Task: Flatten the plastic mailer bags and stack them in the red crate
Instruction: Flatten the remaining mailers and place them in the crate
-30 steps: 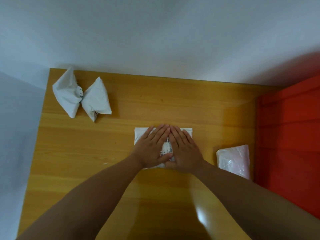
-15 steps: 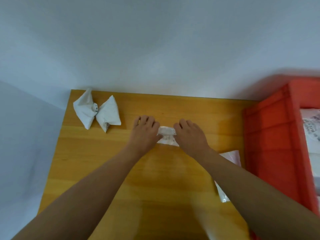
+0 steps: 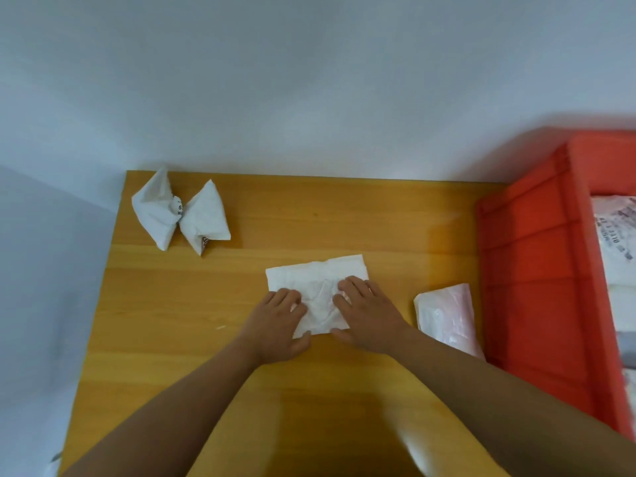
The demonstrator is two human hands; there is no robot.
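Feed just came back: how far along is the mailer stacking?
Done: at least one printed bag already lies in the red crate. In hand: left hand and right hand press a white mailer flat on the table. Left: that one, the pinkish bag beside the crate, and the twisted white bag far left.

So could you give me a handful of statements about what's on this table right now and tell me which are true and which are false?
1. Both hands rest on the white bag in the middle of the table. True: left hand, right hand.
2. The twisted bag lies inside the red crate. False: it sits at the table's far left corner.
3. A pinkish bag lies on the table beside the crate. True.
4. The crate is empty. False: printed bags already lie in it.
5. The right hand is lifting the pinkish bag. False: it presses on the white bag.
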